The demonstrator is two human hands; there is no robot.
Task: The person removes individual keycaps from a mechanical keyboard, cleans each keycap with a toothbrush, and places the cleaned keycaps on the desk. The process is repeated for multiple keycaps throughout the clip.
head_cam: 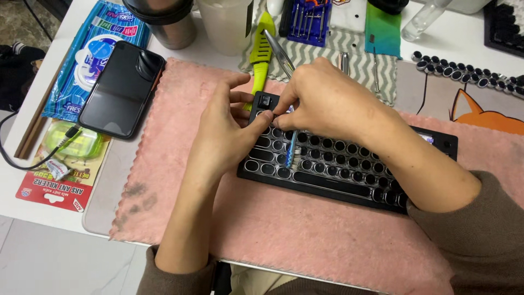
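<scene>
Black round-key keyboard [349,172] sits on the pink cloth [284,229], probably so it won't slide. My left hand [226,134] pinches its top-left corner to steady it. My right hand [322,104] grips a blue-handled tool [291,150], working one key there.

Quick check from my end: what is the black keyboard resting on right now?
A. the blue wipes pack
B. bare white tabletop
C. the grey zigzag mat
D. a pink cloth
D: the keyboard lies fully on the pink cloth, with both hands, left hand and right hand, working at its upper left corner; the grey zigzag mat lies behind it.
</scene>
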